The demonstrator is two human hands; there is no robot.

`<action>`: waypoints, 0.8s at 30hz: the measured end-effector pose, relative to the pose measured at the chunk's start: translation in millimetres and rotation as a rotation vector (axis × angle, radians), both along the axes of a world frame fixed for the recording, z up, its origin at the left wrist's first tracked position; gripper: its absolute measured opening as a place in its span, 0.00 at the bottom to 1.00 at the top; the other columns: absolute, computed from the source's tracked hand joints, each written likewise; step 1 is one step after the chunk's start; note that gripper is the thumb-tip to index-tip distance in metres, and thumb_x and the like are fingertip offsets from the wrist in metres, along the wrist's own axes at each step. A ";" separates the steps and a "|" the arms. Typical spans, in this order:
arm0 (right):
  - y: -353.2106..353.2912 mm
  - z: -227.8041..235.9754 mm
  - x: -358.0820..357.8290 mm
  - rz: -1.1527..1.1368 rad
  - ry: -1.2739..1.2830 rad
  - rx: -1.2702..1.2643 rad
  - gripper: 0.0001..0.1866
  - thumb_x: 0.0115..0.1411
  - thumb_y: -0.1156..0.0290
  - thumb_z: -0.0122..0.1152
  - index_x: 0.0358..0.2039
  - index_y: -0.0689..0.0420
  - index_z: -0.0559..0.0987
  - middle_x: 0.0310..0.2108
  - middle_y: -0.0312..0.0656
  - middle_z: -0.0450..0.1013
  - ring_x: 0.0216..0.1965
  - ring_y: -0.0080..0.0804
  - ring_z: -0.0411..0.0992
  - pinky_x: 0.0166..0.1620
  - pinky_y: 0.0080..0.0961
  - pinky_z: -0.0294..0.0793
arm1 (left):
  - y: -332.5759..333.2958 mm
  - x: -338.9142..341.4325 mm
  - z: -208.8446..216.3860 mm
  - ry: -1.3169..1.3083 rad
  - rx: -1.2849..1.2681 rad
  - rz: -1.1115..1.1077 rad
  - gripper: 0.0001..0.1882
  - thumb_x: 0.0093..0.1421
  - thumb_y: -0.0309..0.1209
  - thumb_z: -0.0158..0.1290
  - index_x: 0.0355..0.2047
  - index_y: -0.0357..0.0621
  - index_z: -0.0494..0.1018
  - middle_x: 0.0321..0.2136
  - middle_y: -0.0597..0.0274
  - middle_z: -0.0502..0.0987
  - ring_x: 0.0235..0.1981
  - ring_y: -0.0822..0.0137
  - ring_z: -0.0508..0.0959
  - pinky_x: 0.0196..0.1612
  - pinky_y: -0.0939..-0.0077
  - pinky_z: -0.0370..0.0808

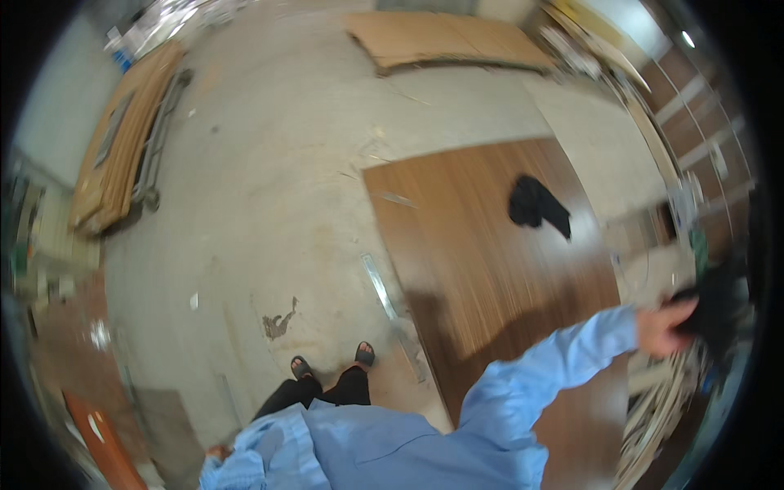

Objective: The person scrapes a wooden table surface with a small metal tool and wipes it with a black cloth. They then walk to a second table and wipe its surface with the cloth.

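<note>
My right hand (663, 328) reaches far out to the right, past the edge of a brown wood-grain board (457, 245). Its fingers are closed on a black, cloth-like bundle (719, 314), which is blurred and dark at the picture's rim. Farther up the board lies a crumpled black cloth (535, 202), apart from my hands. My left hand (219, 452) hangs low beside my body, mostly hidden by the blue sleeve, so its fingers do not show clearly.
A long metal strip (378, 286) lies on the concrete floor along the board's left edge. Stacked brown panels (131, 139) rest on a wheeled cart at the left. Flat cardboard (449, 39) is at the back. Wooden strips (653, 416) are piled at the lower right.
</note>
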State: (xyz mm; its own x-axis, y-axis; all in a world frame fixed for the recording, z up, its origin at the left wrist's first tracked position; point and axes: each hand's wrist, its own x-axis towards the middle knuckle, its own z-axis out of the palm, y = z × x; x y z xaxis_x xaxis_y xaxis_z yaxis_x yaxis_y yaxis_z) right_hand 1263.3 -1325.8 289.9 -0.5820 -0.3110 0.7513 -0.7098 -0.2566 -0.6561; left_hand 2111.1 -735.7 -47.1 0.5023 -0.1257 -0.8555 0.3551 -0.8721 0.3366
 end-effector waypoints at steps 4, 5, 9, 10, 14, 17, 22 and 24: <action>6.0 -164.4 87.5 0.217 0.119 0.744 0.09 0.62 0.70 0.63 0.37 0.63 0.82 0.34 0.45 0.81 0.35 0.38 0.77 0.44 0.35 0.78 | -46.8 -43.4 -35.0 -0.155 0.004 -0.140 0.21 0.64 0.48 0.55 0.34 0.41 0.81 0.27 0.57 0.83 0.27 0.66 0.81 0.28 0.63 0.76; 13.1 -205.3 128.2 0.368 0.081 0.937 0.09 0.61 0.71 0.64 0.37 0.64 0.83 0.34 0.45 0.81 0.35 0.38 0.78 0.45 0.35 0.78 | -75.0 -49.1 -37.5 -0.232 -0.064 -0.272 0.20 0.66 0.48 0.54 0.35 0.43 0.81 0.32 0.59 0.84 0.30 0.65 0.83 0.28 0.66 0.77; 45.3 -258.9 341.7 0.864 0.006 0.932 0.08 0.54 0.72 0.71 0.30 0.63 0.82 0.26 0.40 0.78 0.28 0.29 0.72 0.34 0.32 0.74 | -199.0 -70.8 11.1 -0.595 -0.512 -0.302 0.16 0.63 0.41 0.57 0.44 0.42 0.79 0.34 0.56 0.83 0.36 0.62 0.81 0.42 0.66 0.78; 56.7 -252.3 403.8 1.032 -0.132 0.997 0.10 0.56 0.69 0.72 0.27 0.61 0.81 0.21 0.34 0.73 0.24 0.23 0.65 0.28 0.28 0.67 | -230.3 -77.0 27.6 -0.567 -0.735 -0.250 0.18 0.65 0.41 0.56 0.51 0.44 0.76 0.41 0.56 0.82 0.41 0.64 0.81 0.47 0.68 0.77; 82.3 -220.1 619.4 1.735 0.203 1.103 0.20 0.61 0.63 0.70 0.20 0.61 0.73 0.18 0.37 0.64 0.23 0.22 0.59 0.27 0.28 0.63 | -317.9 -52.1 68.0 -0.286 -0.973 -0.388 0.22 0.68 0.42 0.55 0.56 0.43 0.73 0.47 0.55 0.80 0.46 0.64 0.80 0.51 0.65 0.76; 94.2 -215.3 733.1 1.846 0.339 0.751 0.13 0.57 0.65 0.74 0.29 0.62 0.81 0.24 0.41 0.73 0.28 0.27 0.71 0.34 0.28 0.72 | -344.5 -8.8 71.2 -0.083 -1.155 -0.400 0.19 0.68 0.39 0.53 0.52 0.40 0.74 0.44 0.54 0.80 0.43 0.67 0.80 0.47 0.66 0.77; 81.5 -219.1 882.2 1.980 0.074 1.182 0.16 0.58 0.72 0.70 0.45 0.60 0.76 0.36 0.39 0.77 0.35 0.24 0.75 0.38 0.23 0.78 | -375.4 99.1 71.3 0.121 -1.109 -0.031 0.17 0.66 0.33 0.50 0.52 0.36 0.74 0.40 0.57 0.81 0.38 0.67 0.81 0.39 0.70 0.79; 62.7 -243.4 929.4 1.973 -0.083 1.186 0.13 0.59 0.74 0.69 0.41 0.57 0.74 0.35 0.38 0.76 0.33 0.23 0.74 0.37 0.24 0.77 | -378.5 151.9 75.7 0.165 -1.213 0.037 0.22 0.68 0.34 0.51 0.60 0.41 0.67 0.46 0.57 0.79 0.43 0.66 0.80 0.42 0.69 0.78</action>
State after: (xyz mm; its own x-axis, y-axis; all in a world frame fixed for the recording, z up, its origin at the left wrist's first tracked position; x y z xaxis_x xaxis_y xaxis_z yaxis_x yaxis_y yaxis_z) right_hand 2192.7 -1263.2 46.6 0.8724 -0.4712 -0.1300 -0.1335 0.0263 -0.9907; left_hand 2263.0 -1114.2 28.6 0.4193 -0.8734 -0.2478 0.4879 -0.0134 0.8728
